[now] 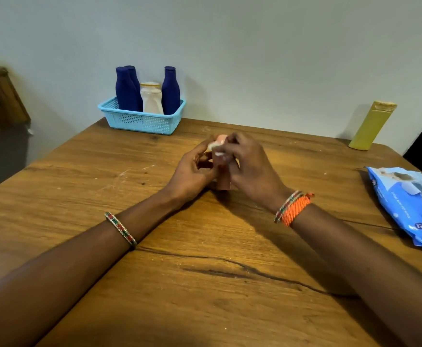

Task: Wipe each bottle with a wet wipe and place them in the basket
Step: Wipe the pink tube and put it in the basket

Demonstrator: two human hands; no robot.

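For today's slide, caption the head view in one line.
Both hands wipe a small pinkish bottle; four bottles stand in the blue basket.

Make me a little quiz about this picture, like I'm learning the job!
1. True or false: the blue basket holds four bottles.
2. Which bottle stands outside the basket by the wall: A yellow bottle, B green, C red?
3. Fill in: both hands hold a small ____ bottle.

Key: 1 true: three dark blue bottles and a white bottle. 2 A. 3 pink; left hand and right hand wipe it.
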